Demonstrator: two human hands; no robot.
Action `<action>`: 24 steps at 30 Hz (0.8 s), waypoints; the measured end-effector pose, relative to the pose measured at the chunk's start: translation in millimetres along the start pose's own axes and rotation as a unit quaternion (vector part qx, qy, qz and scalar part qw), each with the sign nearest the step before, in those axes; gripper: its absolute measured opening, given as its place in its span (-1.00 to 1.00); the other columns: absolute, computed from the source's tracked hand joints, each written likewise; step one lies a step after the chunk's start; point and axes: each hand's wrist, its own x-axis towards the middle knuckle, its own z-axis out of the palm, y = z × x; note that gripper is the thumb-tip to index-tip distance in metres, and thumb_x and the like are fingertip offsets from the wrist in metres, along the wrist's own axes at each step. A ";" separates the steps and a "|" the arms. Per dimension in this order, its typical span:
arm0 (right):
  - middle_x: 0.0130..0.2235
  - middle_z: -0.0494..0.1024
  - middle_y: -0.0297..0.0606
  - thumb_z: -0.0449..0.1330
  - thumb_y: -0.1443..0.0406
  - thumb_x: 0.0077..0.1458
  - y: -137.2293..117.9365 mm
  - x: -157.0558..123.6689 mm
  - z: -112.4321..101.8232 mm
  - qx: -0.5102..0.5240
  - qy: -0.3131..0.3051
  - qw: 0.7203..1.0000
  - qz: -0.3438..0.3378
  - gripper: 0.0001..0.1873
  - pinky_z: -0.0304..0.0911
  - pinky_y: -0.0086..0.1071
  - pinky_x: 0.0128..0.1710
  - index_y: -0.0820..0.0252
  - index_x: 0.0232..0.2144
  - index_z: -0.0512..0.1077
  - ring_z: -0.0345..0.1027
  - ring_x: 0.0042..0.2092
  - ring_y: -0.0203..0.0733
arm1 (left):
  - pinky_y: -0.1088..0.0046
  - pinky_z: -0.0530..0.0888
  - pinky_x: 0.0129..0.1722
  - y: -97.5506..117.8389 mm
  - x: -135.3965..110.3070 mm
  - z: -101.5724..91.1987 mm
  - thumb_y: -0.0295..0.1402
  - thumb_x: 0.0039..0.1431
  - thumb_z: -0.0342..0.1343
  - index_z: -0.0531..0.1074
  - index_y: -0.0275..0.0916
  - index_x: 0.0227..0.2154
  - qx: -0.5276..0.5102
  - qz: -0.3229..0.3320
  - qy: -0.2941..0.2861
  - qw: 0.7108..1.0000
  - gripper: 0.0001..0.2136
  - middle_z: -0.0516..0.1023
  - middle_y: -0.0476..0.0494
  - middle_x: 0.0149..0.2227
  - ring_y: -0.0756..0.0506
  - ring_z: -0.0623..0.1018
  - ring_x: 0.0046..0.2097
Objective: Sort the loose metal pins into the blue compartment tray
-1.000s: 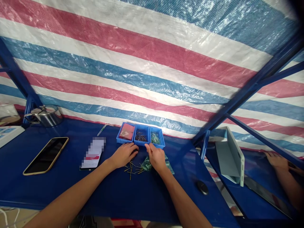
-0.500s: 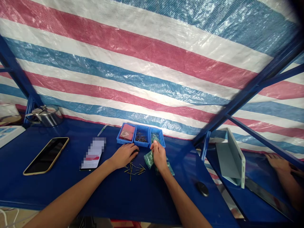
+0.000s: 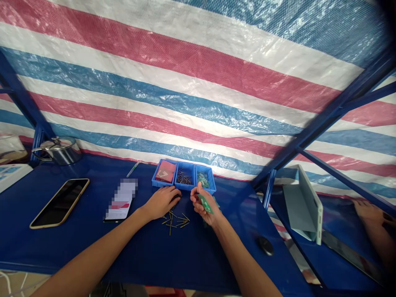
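Observation:
My left hand point(image 3: 161, 202) rests on the table in front of the blue bins, its fingers curled and pressed together over something dark that is mostly hidden. Right beside it lie several loose thin drill bits point(image 3: 175, 222), dark with gold-coloured parts. My right hand point(image 3: 206, 208) is turned partly palm up, fingers curled, with a green plastic packet point(image 3: 205, 204) in it. Just beyond are three joined blue bins: one with a reddish packet point(image 3: 166, 171), one with dark drill bits point(image 3: 184, 179), and one with green packets point(image 3: 203, 179).
To the left lie a phone with a lit screen point(image 3: 120, 202), a dark phone point(image 3: 60, 203), a pen point(image 3: 133, 169) and a metal pot point(image 3: 63, 151). On the right are a black mouse-like object point(image 3: 265, 246), a blue frame post point(image 3: 269, 187) and a tablet in a case point(image 3: 305, 210). Another person's hand point(image 3: 368, 211) shows far right.
My right hand has turned its palm upward, and the green packet now lies across it instead of hanging at its left side. My left hand stays put.

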 end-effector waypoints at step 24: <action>-0.23 0.62 -0.32 0.49 0.22 0.01 4.7 0.6 10.1 -0.072 -0.027 0.990 -0.116 -0.41 0.43 -0.32 -0.15 0.03 0.10 0.49 0.48 -0.24 -0.21 | 0.25 0.45 -0.06 -3.4 0.0 3.8 -0.28 0.50 -0.02 0.46 -0.19 -0.08 0.015 0.004 -0.001 1.000 -0.82 0.55 -0.18 -0.12 -0.21 0.56 -0.10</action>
